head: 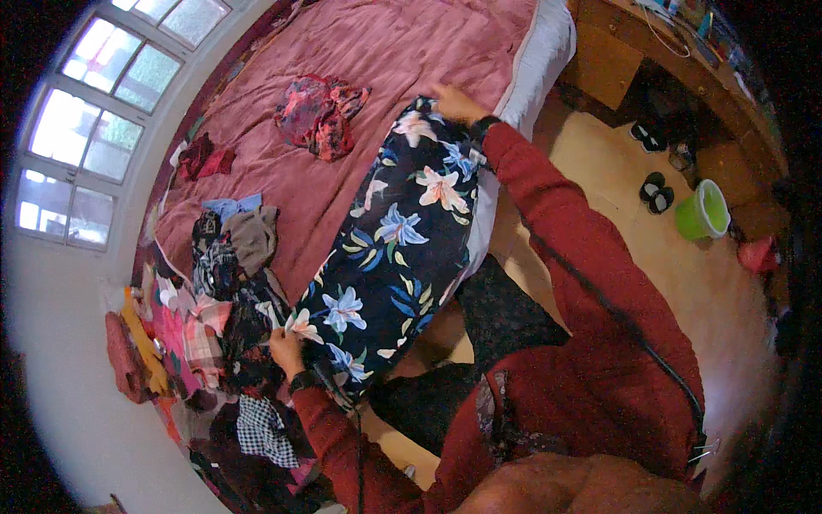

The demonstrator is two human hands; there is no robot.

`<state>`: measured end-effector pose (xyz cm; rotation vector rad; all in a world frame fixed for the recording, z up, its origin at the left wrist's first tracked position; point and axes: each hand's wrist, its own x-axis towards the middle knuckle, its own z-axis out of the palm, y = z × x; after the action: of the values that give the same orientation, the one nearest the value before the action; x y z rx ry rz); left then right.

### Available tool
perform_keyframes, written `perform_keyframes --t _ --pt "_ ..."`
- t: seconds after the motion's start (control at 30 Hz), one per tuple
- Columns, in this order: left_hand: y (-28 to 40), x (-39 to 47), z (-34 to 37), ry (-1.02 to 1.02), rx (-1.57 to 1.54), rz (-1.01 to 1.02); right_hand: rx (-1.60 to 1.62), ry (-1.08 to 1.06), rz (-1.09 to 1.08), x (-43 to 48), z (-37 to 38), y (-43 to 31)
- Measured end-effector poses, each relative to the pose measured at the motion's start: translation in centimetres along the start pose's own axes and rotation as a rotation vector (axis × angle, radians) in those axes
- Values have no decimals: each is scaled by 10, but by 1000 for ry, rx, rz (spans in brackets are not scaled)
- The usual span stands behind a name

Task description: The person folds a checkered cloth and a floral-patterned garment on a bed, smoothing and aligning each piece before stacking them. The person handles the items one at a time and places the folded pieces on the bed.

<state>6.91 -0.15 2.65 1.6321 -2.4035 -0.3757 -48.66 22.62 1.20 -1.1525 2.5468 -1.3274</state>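
A dark cloth garment with a lily print (398,257) lies stretched lengthwise over the near edge of the bed. At its lower left end, my left hand (287,352) grips a corner. My right hand (454,105) is at the garment's far end, slightly blurred, with its fingers over the pink bedspread (385,51); whether it pinches the cloth is unclear. A crumpled red and black patterned cloth (321,115) lies on the bedspread beyond the garment.
Heaped clothes (250,238) cover the bed's left end, with a checked cloth (264,429) nearest me. A small dark red cloth (204,157) lies near the windows (83,135). On the floor at right are a green bucket (702,211) and black slippers (656,193).
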Motion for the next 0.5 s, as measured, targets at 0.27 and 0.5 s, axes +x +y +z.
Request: perform_keyframes --t 0.27,0.5 --pt "14 -21 22 305 -44 97 -65 52 -355 -53 35 -9" --pt "62 -49 78 50 247 623 -300 -499 -785 -132 97 -64"
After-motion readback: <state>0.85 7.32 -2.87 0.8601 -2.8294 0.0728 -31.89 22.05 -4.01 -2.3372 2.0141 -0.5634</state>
